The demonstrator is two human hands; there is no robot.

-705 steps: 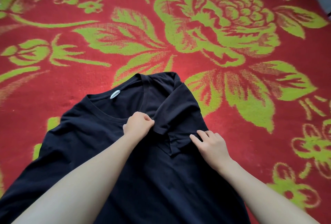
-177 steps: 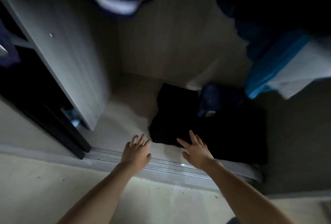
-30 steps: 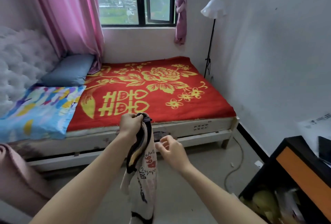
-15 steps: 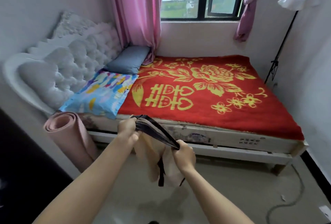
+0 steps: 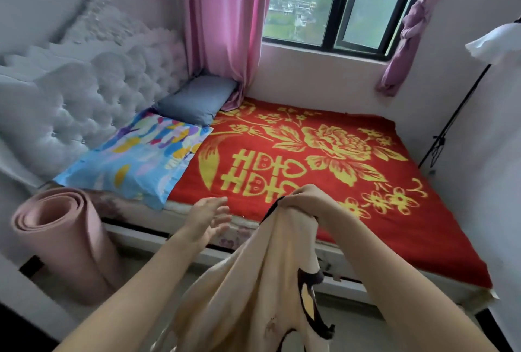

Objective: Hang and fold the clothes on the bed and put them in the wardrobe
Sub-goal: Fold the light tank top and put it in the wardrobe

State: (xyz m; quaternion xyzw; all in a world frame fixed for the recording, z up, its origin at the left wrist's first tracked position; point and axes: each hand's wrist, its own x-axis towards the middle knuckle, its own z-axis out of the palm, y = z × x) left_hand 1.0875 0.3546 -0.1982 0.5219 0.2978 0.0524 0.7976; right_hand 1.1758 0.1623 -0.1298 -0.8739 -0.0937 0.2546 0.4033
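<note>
A cream shirt with black trim (image 5: 253,289) hangs from my right hand (image 5: 304,199), which is shut on its top edge above the near side of the bed. The cloth drops down between my forearms toward the floor. My left hand (image 5: 210,215) is off the shirt, fingers spread and slightly blurred, to the left of it over the bed's near edge. The bed (image 5: 310,160) lies ahead under a red blanket with yellow flowers and characters. No other clothes show on it.
A colourful pillowcase (image 5: 132,160) and a grey pillow (image 5: 197,99) lie by the white tufted headboard (image 5: 84,92). A rolled pink mat (image 5: 67,241) stands at the left by the bed. A floor lamp (image 5: 451,126) stands at the right wall. Pink curtains frame the window.
My left hand has let go of the shirt and opened; the shirt now hangs from my right hand alone. I have come closer to the bed.
</note>
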